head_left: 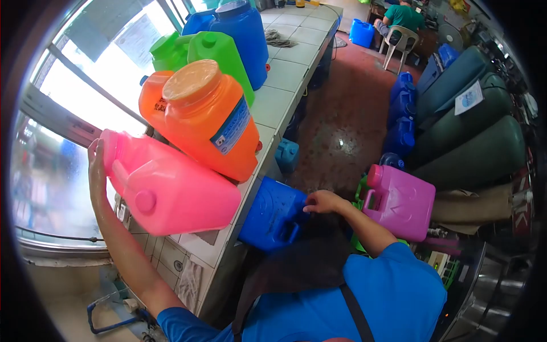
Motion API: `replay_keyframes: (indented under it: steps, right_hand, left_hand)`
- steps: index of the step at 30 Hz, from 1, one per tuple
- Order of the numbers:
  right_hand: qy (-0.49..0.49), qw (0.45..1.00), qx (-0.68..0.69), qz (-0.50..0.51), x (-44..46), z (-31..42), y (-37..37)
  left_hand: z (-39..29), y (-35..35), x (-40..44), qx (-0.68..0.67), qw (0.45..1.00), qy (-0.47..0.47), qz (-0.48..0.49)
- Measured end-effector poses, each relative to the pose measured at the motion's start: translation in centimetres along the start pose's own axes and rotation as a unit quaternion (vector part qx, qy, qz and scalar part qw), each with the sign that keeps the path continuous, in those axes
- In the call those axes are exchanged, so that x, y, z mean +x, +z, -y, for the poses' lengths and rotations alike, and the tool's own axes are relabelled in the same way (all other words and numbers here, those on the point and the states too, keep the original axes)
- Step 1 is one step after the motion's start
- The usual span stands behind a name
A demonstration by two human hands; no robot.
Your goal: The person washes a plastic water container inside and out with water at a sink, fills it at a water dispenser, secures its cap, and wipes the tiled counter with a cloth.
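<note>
A pink jug (176, 196) leans at a tilt on the tiled counter, and my left hand (98, 162) is closed against its capped top end by the window. Beside it stands an orange jug (228, 125), with a green jug (228, 57) and a blue jug (248, 40) farther back. Off the counter's right edge, my right hand (322, 202) has its fingers curled near the upper right corner of a blue container (268, 208). Whether those fingertips hold anything is too small to tell.
A magenta jug (401, 202) stands to the right, near large dark green tanks (467, 148). Blue containers (402, 114) line the red floor (342, 119). At the back, a person (404, 18) sits on a white chair (405, 39). A cloth (190, 282) lies on the counter (276, 105).
</note>
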State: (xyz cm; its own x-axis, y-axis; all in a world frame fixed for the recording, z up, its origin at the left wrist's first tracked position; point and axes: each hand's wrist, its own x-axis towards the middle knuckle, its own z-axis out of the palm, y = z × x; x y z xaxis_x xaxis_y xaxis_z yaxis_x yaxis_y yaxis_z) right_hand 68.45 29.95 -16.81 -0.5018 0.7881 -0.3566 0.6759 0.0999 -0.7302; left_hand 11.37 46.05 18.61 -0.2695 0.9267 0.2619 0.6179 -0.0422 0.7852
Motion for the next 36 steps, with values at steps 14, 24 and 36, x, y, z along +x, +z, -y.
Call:
replay_keyframes:
  steps: [14, 24, 36]
  right_hand:
    - [0.223, 0.959, -0.149, 0.094, 4.8, -20.5, -8.6]
    - [0.264, 0.928, -0.205, 0.167, 2.5, -24.6, -9.0]
    - [0.173, 0.952, -0.216, 0.131, 5.4, -20.4, -10.5]
  left_hand:
    - [-2.2, -0.4, -1.1, 0.224, 0.969, -0.071, -0.071]
    - [-5.1, -4.5, -3.9, 0.251, 0.904, -0.296, -0.180]
    - [-9.3, 3.7, -11.5, 0.199, 0.963, -0.166, -0.069]
